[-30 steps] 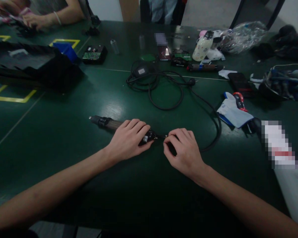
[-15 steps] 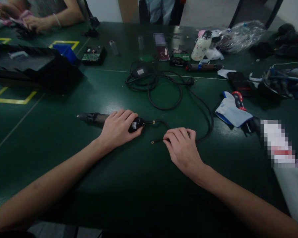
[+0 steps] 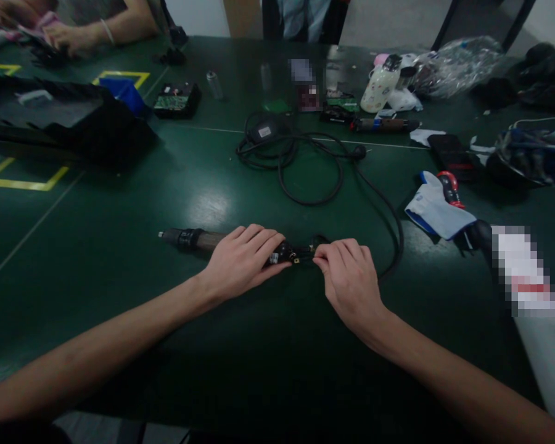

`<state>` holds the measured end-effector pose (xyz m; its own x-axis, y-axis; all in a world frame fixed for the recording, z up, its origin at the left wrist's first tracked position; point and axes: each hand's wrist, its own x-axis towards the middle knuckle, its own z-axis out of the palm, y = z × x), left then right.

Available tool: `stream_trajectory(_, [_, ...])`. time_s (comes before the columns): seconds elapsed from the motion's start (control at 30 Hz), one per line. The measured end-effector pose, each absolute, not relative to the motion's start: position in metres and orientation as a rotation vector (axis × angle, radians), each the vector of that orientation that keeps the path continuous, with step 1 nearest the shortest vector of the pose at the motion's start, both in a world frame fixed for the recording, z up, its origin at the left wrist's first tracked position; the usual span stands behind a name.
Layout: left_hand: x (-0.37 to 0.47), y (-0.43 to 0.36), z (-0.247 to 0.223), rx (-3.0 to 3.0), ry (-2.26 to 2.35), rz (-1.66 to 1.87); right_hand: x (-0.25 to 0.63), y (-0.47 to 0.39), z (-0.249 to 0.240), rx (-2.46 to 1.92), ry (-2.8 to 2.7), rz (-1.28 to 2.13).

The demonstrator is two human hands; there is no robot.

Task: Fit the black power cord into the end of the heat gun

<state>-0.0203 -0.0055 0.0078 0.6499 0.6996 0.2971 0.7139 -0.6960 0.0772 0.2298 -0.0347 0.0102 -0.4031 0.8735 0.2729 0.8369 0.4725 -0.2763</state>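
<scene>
A dark electric screwdriver (image 3: 198, 239) lies on the green table, its metal tip pointing left. My left hand (image 3: 245, 259) is wrapped over its rear body, covering part of a white label. My right hand (image 3: 349, 271) pinches a thin black wire (image 3: 308, 258) with a small brass-coloured terminal on its end. That terminal is close to the screwdriver's rear end, just beside my left fingertips; whether it touches cannot be told. Another lead with a brass terminal sticks out of the screwdriver's back. Behind, a black power cord (image 3: 317, 202) lies in loops with its adapter (image 3: 266, 131).
At the right are a white-and-blue glove (image 3: 437, 206) and a bowl (image 3: 513, 166) of tangled items. A second screwdriver (image 3: 388, 126), circuit boards (image 3: 178, 100) and a patterned bottle (image 3: 382, 86) stand farther back. A black tray (image 3: 65, 135) is at left. Another person's hand (image 3: 71, 38) works top left.
My left hand and the screwdriver have shifted right and slightly nearer me. The wire end in my right hand is now at the screwdriver's rear, where before there was a gap.
</scene>
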Motion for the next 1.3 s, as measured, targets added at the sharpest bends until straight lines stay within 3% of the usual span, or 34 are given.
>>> stream_trajectory(0.13, [-0.026,-0.004,0.009,-2.673,-1.302,-0.655,0.23,-0.036,0.012,-1.431,-2.248,0.14])
stream_trajectory(0.37, [-0.031,-0.003,0.009,-2.628,-1.339,-0.769,0.231,-0.037,0.008,-1.36,-2.294,0.478])
stream_trajectory(0.83, [-0.029,0.0,0.006,-2.709,-1.299,-0.688,0.227,-0.039,0.016,-1.393,-2.566,0.387])
stream_trajectory(0.93, [-0.026,0.002,0.007,-2.72,-1.294,-0.643,0.228,-0.037,0.024,-1.408,-2.428,0.658])
stream_trajectory(1.13, [-0.023,0.004,0.007,-2.728,-1.304,-0.559,0.228,-0.029,0.035,-1.111,-1.705,1.802])
stream_trajectory(1.3, [-0.025,0.006,0.003,-2.765,-1.283,-0.537,0.223,-0.03,0.035,-0.849,-1.347,2.118])
